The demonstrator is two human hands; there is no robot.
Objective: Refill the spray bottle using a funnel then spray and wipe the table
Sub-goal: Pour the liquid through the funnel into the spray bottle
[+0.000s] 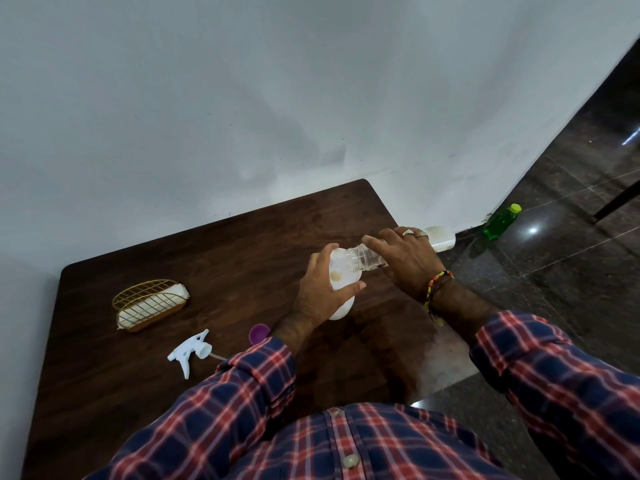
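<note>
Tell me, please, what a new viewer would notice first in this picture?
The two hands at the table's right side draw the eye: the right hand tips a clear bottle toward a white funnel that the left hand steadies. Next come the white spray head lying near the front and the gold wire basket with a white cloth, at the left.

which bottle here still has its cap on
The green bottle on the floor by the wall, with its yellow-green cap on. The clear bottle in the right hand shows a bare threaded neck.

Dim, soft, wide-angle edge distortion
</note>
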